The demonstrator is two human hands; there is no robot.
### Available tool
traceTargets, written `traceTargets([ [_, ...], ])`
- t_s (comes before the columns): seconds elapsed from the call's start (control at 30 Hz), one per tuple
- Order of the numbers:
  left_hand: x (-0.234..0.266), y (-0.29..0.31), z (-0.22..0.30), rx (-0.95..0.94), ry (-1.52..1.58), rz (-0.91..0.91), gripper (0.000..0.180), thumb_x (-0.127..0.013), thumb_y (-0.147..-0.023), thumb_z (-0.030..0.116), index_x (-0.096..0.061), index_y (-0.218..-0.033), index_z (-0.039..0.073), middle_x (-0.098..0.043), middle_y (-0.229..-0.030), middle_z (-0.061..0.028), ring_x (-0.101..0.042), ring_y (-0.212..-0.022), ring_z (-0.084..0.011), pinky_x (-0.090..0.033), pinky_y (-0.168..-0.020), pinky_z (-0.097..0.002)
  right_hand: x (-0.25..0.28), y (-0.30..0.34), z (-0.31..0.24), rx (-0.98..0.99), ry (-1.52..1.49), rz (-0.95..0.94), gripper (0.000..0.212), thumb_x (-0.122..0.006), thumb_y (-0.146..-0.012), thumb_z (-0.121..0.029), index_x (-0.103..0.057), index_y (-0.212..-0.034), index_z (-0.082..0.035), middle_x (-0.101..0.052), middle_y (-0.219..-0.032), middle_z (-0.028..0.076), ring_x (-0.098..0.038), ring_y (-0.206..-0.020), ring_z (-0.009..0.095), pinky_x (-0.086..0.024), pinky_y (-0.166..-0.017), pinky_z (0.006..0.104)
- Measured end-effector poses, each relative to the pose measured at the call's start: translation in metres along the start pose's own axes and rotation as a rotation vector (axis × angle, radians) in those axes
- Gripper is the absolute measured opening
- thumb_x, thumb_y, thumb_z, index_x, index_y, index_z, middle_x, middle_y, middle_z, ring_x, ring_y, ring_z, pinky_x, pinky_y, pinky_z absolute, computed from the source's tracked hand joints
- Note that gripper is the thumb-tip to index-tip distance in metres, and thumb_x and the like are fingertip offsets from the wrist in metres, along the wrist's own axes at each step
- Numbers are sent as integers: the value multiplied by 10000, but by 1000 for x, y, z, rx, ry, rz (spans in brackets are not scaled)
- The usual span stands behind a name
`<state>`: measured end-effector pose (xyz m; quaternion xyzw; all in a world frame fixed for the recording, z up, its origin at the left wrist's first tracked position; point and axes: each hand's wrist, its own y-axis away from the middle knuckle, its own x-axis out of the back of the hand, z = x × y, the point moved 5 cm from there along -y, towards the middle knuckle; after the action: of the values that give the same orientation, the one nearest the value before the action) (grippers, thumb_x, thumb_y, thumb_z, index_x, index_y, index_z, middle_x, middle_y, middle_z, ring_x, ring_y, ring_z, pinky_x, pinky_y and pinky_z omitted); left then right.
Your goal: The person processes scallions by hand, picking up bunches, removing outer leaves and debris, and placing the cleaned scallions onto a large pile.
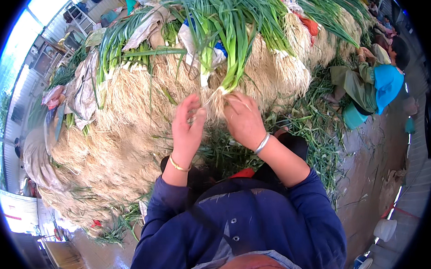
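Note:
My right hand (243, 118) is closed around the pale root end of a few green onions (230, 79), whose long green leaves stretch away over the pile. Whitish roots hang beside its fingers. Just to the left, my left hand (188, 123) is raised with curled fingers, its thumb and fingertips close together. Thin pale strands show between it and the onion roots; what its fingers hold is too small to make out. Another green onion (205, 68) lies just beyond the left fingertips, its white end toward me.
A large heap of green onions with shaggy roots (124, 95) spreads ahead and left. Cut leaves (315, 126) litter the floor. At right a person in a blue vest (387, 88) sits by a teal bucket (353, 115). A white container (385, 229) stands lower right.

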<state>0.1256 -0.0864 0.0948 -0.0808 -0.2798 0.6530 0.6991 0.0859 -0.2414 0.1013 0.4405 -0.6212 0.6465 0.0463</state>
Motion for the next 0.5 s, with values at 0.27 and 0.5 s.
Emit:
traceTargets([
  [0.27, -44, 44, -56, 414, -109, -408, 251, -575, -883, 185, -578, -1056, 2, -638, -834, -63, -568, -768, -113, -455, -711, -267, -62, 110, 56, -1191, -1369, -119, 352, -550, -922, -338, -510, -1094, -33, -605, -951, 39, -567, -689, 93, -462, -569, 219],
  [0.5, -69, 118, -68, 615, 687, -253, 264, -489, -955, 196, -509, -1149, 18, -608, -841, -43, -587, -744, -113, -469, -654, -239, -62, 78, 39, -782, -1594, -102, 488, -476, -959, -328, -384, -1330, -26, -619, -1045, 97, -612, -805, 154, -507, -722, 298],
])
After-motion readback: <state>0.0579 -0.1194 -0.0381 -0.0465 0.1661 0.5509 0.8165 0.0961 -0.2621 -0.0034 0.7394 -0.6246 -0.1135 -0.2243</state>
